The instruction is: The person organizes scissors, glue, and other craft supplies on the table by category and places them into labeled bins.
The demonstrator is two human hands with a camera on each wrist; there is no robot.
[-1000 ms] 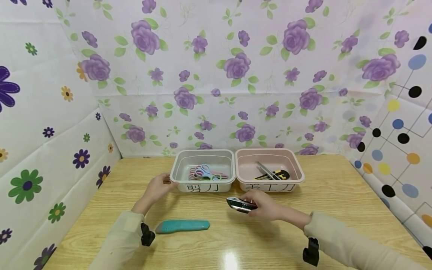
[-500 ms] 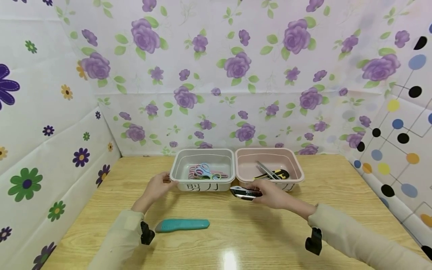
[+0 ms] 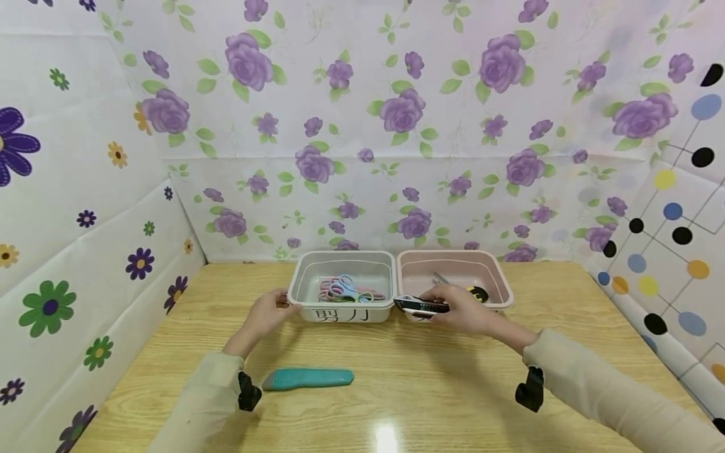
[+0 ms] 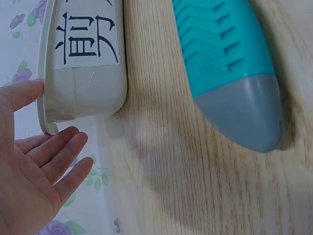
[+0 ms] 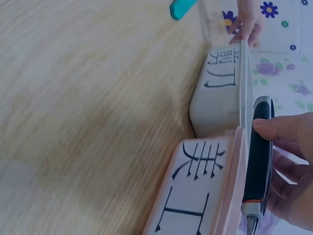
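My right hand [image 3: 461, 308] grips a black and silver utility knife [image 5: 257, 156] between thumb and fingers. It is above the front rim of the pink bin [image 3: 498, 277], hiding part of the bin's label and contents. Inside that bin, a yellow-and-black cutter [image 3: 478, 293] and a grey metallic tool partly show. My left hand [image 3: 269, 314] rests at the front left corner of the grey bin [image 3: 306, 277]; its thumb touches the rim and its fingers lie fairly straight around the corner. Several scissors [image 3: 343, 288] lie in the grey bin.
A teal utility knife [image 3: 308, 377] with a grey end lies on the wooden table [image 3: 351, 418], in front of the grey bin. The two bins stand side by side near the flowered back cloth [image 3: 362, 189]. Patterned cloth also hangs at both sides.
My right hand has carried the black and silver utility knife from above the table forward and slightly right to the pink bin's front rim. The left hand has stayed at the grey bin.
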